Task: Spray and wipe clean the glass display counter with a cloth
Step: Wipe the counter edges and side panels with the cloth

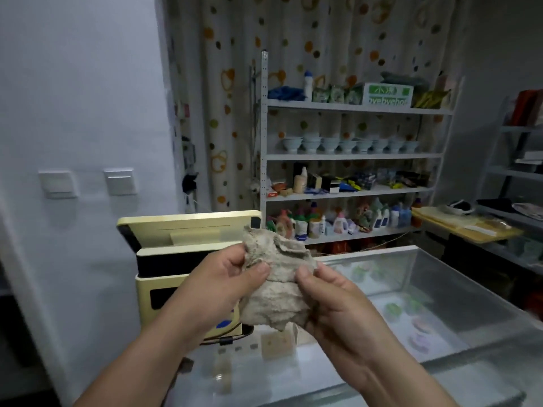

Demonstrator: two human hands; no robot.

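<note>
Head view: both hands are up at centre frame, the cloth bunched between them above the near end of the counter.
Cloth (276, 277): grey-beige and crumpled, held in the air; one flap sticks up toward 12 o'clock, a ragged corner hangs toward 6.
Left hand (223, 286): at the cloth's 9 o'clock, thumb on the front of the fabric, fingers curled behind, pinching it.
Right hand (332, 301): at the cloth's 3 o'clock, thumb on the front, fingers wrapped behind the fabric, gripping it too.
Glass display counter (464, 292): below the hands, running from 6 o'clock out toward 3; blurred coloured goods show through the top.
Cream terminal (176, 230): standing on the counter at 9 o'clock of the hands, partly behind the left one.
Shelf unit (352, 156): at 1 o'clock, with a row of white bowls (346, 143) and detergent bottles (338, 221) lower down.
Spotted curtain (323, 33): at 12 o'clock, behind the shelves.
</note>
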